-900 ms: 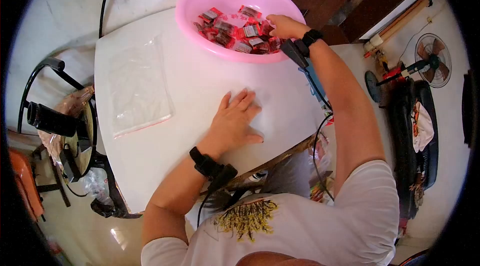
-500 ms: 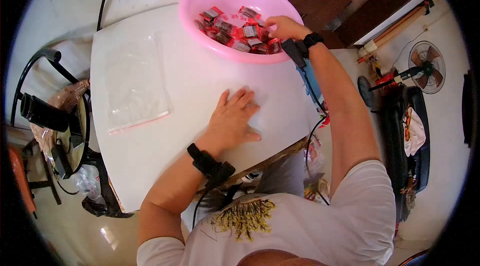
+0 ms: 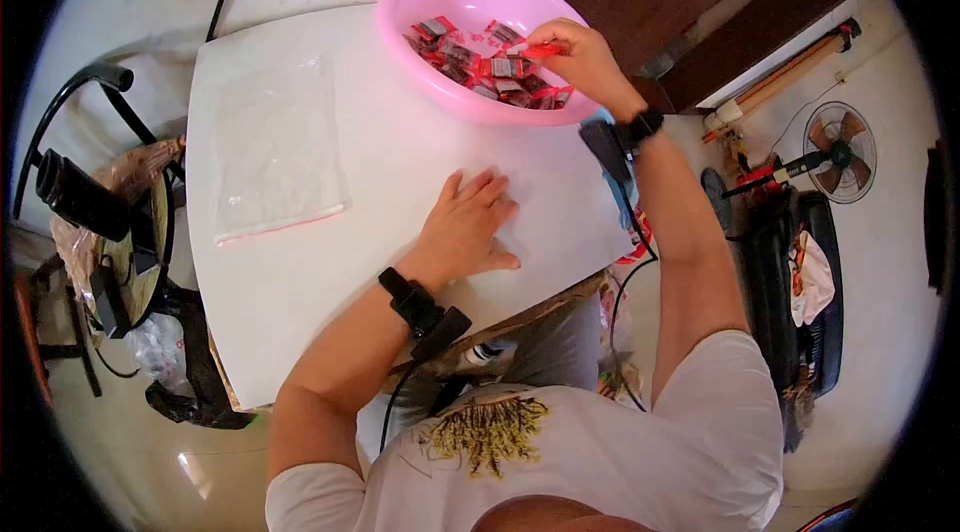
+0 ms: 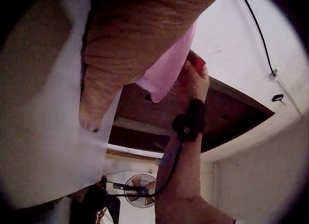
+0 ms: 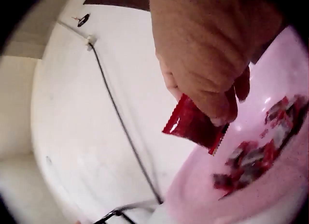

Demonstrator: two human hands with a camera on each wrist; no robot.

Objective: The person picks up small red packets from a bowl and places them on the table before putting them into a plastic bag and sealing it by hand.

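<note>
My right hand [image 3: 590, 62] pinches a small red packet [image 5: 195, 123] between thumb and fingers, held above the pink basin [image 3: 430, 92]. Several red-and-dark wrapped packets [image 3: 505, 67] lie in the basin's bottom. In the right wrist view the held packet's serrated ends show, and the basin with its packets [image 5: 253, 161] is below it. My left hand [image 3: 465, 227] rests palm down on the white tabletop [image 3: 390, 182], fingers spread, holding nothing. To its left a clear plastic zip bag [image 3: 280, 152] with a red strip along its near edge lies flat on the table.
A black-framed chair [image 3: 105, 82] with a dark cylindrical object [image 3: 80, 197] stands left of the table. A blue item [image 3: 612, 187] is at the right edge, near a red-wrapped thing. Farther right stand a fan [image 3: 840, 152] and a black seat [image 3: 785, 282]. Cables hang from both wrist cameras.
My right hand has risen from among the packets in the basin with a red packet pinched in it. The left hand stays flat on the table. The head view has shifted slightly.
</note>
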